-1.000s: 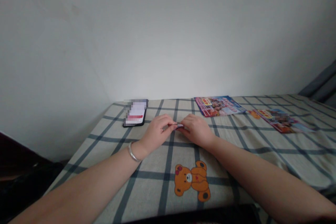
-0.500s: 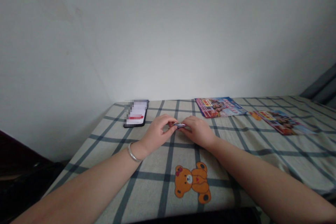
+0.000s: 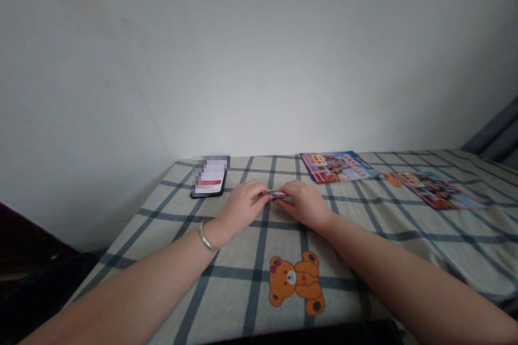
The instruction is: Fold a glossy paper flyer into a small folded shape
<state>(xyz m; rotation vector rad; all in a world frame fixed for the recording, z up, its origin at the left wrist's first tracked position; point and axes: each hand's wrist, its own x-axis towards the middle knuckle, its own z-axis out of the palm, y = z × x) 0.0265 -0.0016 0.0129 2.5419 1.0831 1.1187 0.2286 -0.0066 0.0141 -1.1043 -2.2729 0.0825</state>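
Between my two hands is a small folded piece of printed paper (image 3: 276, 194), dark with red and white patches, just above or on the checked cloth. My left hand (image 3: 242, 206), with a silver bangle at the wrist, pinches its left end between thumb and fingers. Its right end is in the grip of my right hand (image 3: 306, 204), thumb underneath and fingers over the top. Most of the paper's surface is hidden by the fingers. I cannot tell whether it touches the cloth.
A phone (image 3: 211, 177) with a lit screen lies left of my hands. Colourful flyers (image 3: 340, 166) lie at the back right, and another flyer (image 3: 439, 190) sits farther right. The checked tablecloth (image 3: 226, 291) bears a printed bear (image 3: 297, 283). Behind rises a pale wall (image 3: 259, 54).
Both hands keep their hold on the paper. The left fingers have shifted slightly along its end, and the paper's tilt has changed a little.
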